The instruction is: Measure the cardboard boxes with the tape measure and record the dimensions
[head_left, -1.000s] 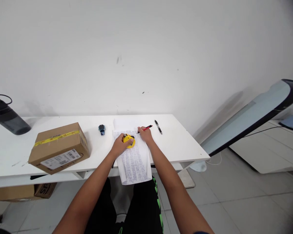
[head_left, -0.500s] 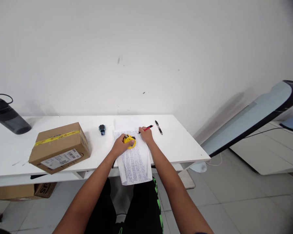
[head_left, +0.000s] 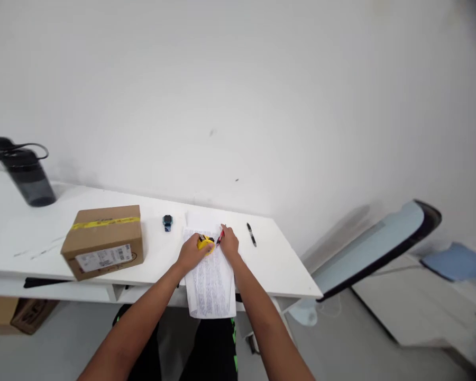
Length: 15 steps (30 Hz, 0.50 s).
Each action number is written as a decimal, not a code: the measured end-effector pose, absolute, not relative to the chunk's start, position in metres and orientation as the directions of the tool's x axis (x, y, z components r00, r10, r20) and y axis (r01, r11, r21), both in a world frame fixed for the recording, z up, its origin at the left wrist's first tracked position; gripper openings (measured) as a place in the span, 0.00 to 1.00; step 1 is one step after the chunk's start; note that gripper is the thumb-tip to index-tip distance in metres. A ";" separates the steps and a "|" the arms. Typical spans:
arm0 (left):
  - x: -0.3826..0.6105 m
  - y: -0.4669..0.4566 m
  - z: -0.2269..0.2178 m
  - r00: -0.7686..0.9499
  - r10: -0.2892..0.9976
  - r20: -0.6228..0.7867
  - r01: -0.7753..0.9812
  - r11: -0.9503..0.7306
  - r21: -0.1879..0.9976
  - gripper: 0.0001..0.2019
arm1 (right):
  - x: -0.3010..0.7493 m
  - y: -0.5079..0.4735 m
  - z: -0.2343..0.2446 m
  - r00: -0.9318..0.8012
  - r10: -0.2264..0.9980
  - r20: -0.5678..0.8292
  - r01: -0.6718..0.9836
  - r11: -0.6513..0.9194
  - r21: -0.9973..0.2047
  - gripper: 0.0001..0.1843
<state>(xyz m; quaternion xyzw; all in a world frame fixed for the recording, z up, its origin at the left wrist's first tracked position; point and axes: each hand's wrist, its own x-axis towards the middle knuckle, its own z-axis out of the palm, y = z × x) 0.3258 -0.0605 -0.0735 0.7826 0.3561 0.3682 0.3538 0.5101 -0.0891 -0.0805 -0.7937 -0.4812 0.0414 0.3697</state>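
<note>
A yellow and black tape measure [head_left: 206, 244] is gripped in my left hand [head_left: 191, 253], over the upper part of a written sheet of paper [head_left: 210, 291]. My right hand [head_left: 229, 242] is closed around a red and black pen [head_left: 220, 236], close to the right side of the tape measure. Rows of dense handwriting cover the sheet, and its lower end hangs over the table's front edge. Another black pen [head_left: 251, 234] lies to the right of my right hand. A digital watch [head_left: 167, 223] rests left of the paper.
On the white table [head_left: 158, 254] a taped cardboard box [head_left: 103, 241] stands at left, with a dark water bottle [head_left: 30, 177] behind it. Below the table is another cardboard box [head_left: 19, 316]. A dark-edged panel [head_left: 376, 248] leans against the wall at right.
The pen in my right hand has turned from lying rightward to a steeper angle, nearer the tape measure. My left hand keeps its hold. The camera view has tilted.
</note>
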 end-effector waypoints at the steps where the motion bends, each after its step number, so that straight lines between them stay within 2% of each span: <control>1: 0.321 -0.067 -0.071 0.452 0.791 0.413 0.296 -0.569 0.767 0.16 | 0.505 -0.091 -0.073 0.523 0.816 0.247 0.759 -0.315 -0.570 0.27; 3: 0.308 -0.080 -0.063 0.405 0.686 0.604 0.240 -0.718 0.654 0.17 | 0.492 -0.095 -0.053 0.505 0.834 0.222 0.780 -0.332 -0.530 0.29; 5: 0.289 -0.094 -0.052 0.305 0.560 0.770 0.144 -0.827 0.544 0.19 | 0.471 -0.101 -0.030 0.461 0.838 0.292 0.726 -0.166 -0.668 0.28; 6: 0.278 -0.100 -0.046 0.222 0.503 0.835 0.099 -0.864 0.494 0.21 | 0.457 -0.106 -0.018 0.417 0.858 0.300 0.630 -0.035 -0.775 0.29; 8: 0.254 -0.111 -0.029 0.028 0.402 0.915 0.030 -0.916 0.401 0.24 | 0.419 -0.120 0.005 0.167 0.949 0.267 0.303 0.208 -0.930 0.37; 10: 0.230 -0.118 -0.008 -0.124 0.334 0.935 0.044 -0.939 0.341 0.27 | 0.374 -0.136 0.025 -0.092 0.944 0.316 -0.003 0.317 -0.948 0.45; 12: 0.205 -0.121 0.014 -0.172 0.338 0.925 0.178 -0.913 0.366 0.31 | 0.328 -0.146 0.040 -0.162 0.920 0.357 -0.170 0.331 -0.928 0.47; 15: 0.166 -0.118 0.036 -0.150 0.502 0.852 0.403 -0.756 0.517 0.36 | 0.274 -0.138 0.057 -0.045 0.927 0.372 -0.245 0.351 -0.904 0.43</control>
